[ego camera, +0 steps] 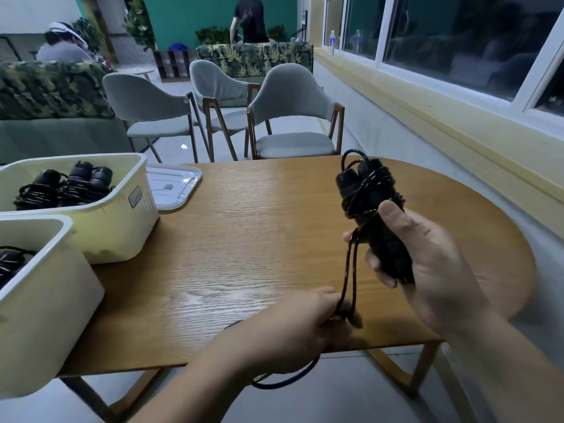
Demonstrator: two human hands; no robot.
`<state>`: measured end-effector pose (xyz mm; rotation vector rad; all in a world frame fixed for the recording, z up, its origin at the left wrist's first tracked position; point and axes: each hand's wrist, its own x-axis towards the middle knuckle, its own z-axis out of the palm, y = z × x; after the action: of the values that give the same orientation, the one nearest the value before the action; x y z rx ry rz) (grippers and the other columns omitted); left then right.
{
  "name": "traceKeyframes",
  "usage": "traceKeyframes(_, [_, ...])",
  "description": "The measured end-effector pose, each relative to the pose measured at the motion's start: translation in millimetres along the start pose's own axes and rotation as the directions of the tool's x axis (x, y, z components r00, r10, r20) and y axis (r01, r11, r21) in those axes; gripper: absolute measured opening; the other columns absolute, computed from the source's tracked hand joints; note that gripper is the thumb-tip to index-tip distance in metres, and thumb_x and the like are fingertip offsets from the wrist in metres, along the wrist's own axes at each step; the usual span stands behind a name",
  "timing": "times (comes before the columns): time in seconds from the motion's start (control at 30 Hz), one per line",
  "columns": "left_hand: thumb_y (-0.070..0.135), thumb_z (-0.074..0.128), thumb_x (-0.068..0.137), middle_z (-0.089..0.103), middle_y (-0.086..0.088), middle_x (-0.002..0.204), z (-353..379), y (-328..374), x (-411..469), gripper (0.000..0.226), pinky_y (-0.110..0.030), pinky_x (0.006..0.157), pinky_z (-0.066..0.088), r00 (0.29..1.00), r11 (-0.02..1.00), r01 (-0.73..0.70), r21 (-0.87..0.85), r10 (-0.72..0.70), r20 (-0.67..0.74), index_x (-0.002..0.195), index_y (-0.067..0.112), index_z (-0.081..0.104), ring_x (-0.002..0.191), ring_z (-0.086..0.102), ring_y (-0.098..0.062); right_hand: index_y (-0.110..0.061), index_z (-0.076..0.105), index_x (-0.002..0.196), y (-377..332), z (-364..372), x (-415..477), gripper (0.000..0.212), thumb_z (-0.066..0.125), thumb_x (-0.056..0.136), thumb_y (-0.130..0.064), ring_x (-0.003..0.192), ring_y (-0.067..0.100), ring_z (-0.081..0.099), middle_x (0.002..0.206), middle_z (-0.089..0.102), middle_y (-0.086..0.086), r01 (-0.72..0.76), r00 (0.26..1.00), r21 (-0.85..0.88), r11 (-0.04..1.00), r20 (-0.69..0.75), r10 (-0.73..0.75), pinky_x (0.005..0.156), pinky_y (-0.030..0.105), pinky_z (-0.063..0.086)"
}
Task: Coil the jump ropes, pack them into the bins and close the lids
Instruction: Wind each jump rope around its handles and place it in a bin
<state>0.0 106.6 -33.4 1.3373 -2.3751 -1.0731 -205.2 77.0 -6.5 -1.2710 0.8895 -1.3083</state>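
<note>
Right hand (427,257) has its fingers wrapped round the two black handles (383,250) of the jump rope (370,190), held upright above the wooden table (244,239), with cord wound around their upper half. Left hand (293,331), low at the table's front edge, pinches the doubled cord (349,270) with fingers curled on it, and a slack loop hangs below the edge. That cord looks thin, limp and slick, so I reckon it needs steady tension or the wraps slip; the padded handles seem the firm place to grip. At left, the far bin (122,227) and near bin (45,300) hold coiled ropes, uncovered, a lid (177,187) lying flat behind
</note>
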Motion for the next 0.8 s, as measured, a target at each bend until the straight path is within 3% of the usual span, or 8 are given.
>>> traceKeyframes(0.1, [0.023, 0.072, 0.101, 0.071, 0.014, 0.103, 0.2, -3.0, -0.3, 0.016, -0.025, 0.087, 0.059, 0.999, 0.996, -0.028, -0.09, 0.025, -0.031, 0.116, 0.029, 0.073, 0.096, 0.068, -0.002, -0.009, 0.066, 0.133, -0.6, -2.0, 1.7, 0.053, 0.061, 0.1, -0.051, 0.067, 0.026, 0.052, 0.111, 0.076, 0.025, 0.016, 1.0, 0.002, 1.0, 0.0, -0.016, 0.049, 0.035, 0.033])
traceKeyframes(0.2, [0.031, 0.081, 0.094, 0.068, 0.017, 0.085, 0.3, -1.5, -0.5, 0.013, -0.021, 0.073, 0.052, 0.996, 0.993, -0.072, -0.093, 0.068, -0.05, 0.104, 0.025, 0.075, 0.081, 0.064, 0.002, -0.009, 0.067, 0.129, -2.6, -3.0, 1.2, 0.049, 0.064, 0.099, -0.048, 0.067, 0.026, 0.053, 0.107, 0.074, 0.025, 0.047, 0.999, -0.043, 0.998, -0.019, -0.048, 0.049, 0.036, 0.034])
traceKeyframes(0.27, [0.035, 0.084, 0.091, 0.072, 0.011, 0.078, 0.0, 0.6, 0.9, 0.018, -0.031, 0.07, 0.058, 0.997, 0.966, -0.031, -0.258, 0.011, -0.076, 0.096, 0.02, 0.074, 0.075, 0.069, -0.006, -0.012, 0.069, 0.125, -2.2, -2.6, -0.9, 0.043, 0.067, 0.099, -0.046, 0.067, 0.03, 0.054, 0.103, 0.071, 0.029, 0.066, 0.998, -0.116, 0.991, -0.003, -0.067, 0.05, 0.036, 0.036])
traceKeyframes(0.37, [0.035, 0.084, 0.091, 0.079, -0.008, 0.087, 1.3, -0.9, 2.4, 0.019, -0.062, 0.079, 0.059, 0.994, 0.89, -0.032, -0.456, -0.02, -0.109, 0.095, 0.019, 0.073, 0.088, 0.075, -0.042, -0.022, 0.072, 0.117, -1.5, 1.9, -4.9, 0.033, 0.071, 0.098, -0.049, 0.066, 0.037, 0.053, 0.096, 0.068, 0.035, 0.072, 0.996, -0.201, 0.977, 0.057, -0.062, 0.054, 0.042, 0.037])
traceKeyframes(0.43, [0.031, 0.084, 0.092, 0.08, -0.01, 0.094, 2.9, -3.4, 2.3, 0.02, -0.065, 0.088, 0.056, 0.996, 0.838, -0.041, -0.544, -0.006, -0.085, 0.103, 0.021, 0.07, 0.094, 0.074, -0.045, -0.026, 0.072, 0.114, -1.6, 5.1, -7.5, 0.029, 0.074, 0.098, -0.05, 0.065, 0.035, 0.055, 0.092, 0.069, 0.031, 0.085, 0.994, -0.247, 0.965, 0.086, -0.065, 0.055, 0.04, 0.039])
traceKeyframes(0.53, [0.018, 0.084, 0.091, 0.078, -0.011, 0.105, 4.2, -0.8, 0.6, 0.039, -0.056, 0.105, 0.052, 0.999, 0.721, -0.04, -0.692, 0.014, -0.044, 0.124, 0.015, 0.064, 0.105, 0.075, -0.031, -0.027, 0.071, 0.118, -1.5, 9.9, -11.8, 0.03, 0.075, 0.094, -0.045, 0.059, 0.026, 0.06, 0.075, 0.068, 0.011, 0.117, 0.99, -0.295, 0.948, 0.106, -0.089, 0.054, 0.044, 0.047])
traceKeyframes(0.63, [0.006, 0.068, 0.098, 0.075, -0.021, 0.11, 3.5, 6.5, -0.2, 0.041, -0.053, 0.107, 0.05, 0.999, 0.552, -0.032, -0.833, 0.035, -0.015, 0.136, -0.001, 0.054, 0.111, 0.072, -0.034, -0.033, 0.07, 0.123, -1.9, 13.8, -14.5, 0.037, 0.078, 0.09, -0.048, 0.061, 0.02, 0.065, 0.07, 0.065, 0.002, 0.14, 0.989, -0.36, 0.922, 0.1, -0.111, 0.061, 0.043, 0.054])
traceKeyframes(0.8, [0.02, 0.059, 0.108, 0.06, -0.009, 0.082, 2.0, 11.4, -0.3, 0.014, -0.035, 0.073, 0.056, 0.994, 0.514, -0.002, -0.857, -0.095, -0.059, 0.116, 0.013, 0.068, 0.077, 0.068, -0.027, -0.032, 0.069, 0.126, -3.3, 13.5, -14.2, 0.042, 0.076, 0.089, -0.05, 0.065, 0.009, 0.066, 0.069, 0.068, -0.004, 0.125, 0.992, -0.414, 0.902, 0.083, -0.099, 0.062, 0.02, 0.049])
